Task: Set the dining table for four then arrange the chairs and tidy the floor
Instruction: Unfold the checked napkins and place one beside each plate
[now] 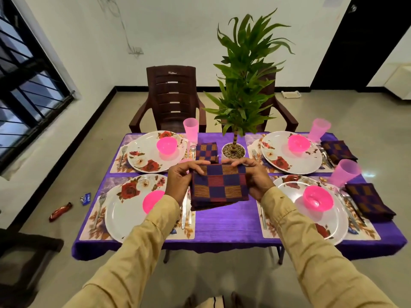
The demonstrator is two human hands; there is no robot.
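1. Both of my arms come up from the bottom of the frame in tan sleeves and meet at the centre, above the purple table.
2. My left hand grasps the left side of a folded checked napkin, with its fingers curled over the upper left corner.
3. My right hand grasps the right side in the same way, fingers bent along the upper right edge and wrist angled inward.
4. The napkin sits at the centre of the frame, between the two lower plates and just below the plant pot. I cannot tell whether its lower edge touches the cloth.
5. A second napkin lies just above it, left of the pot. Two more lie at the right: an upper right napkin and a lower right napkin.
6. On the floor at the left lie a red wrapper and a blue wrapper.
7. A brown chair stands at the upper centre, behind the table.
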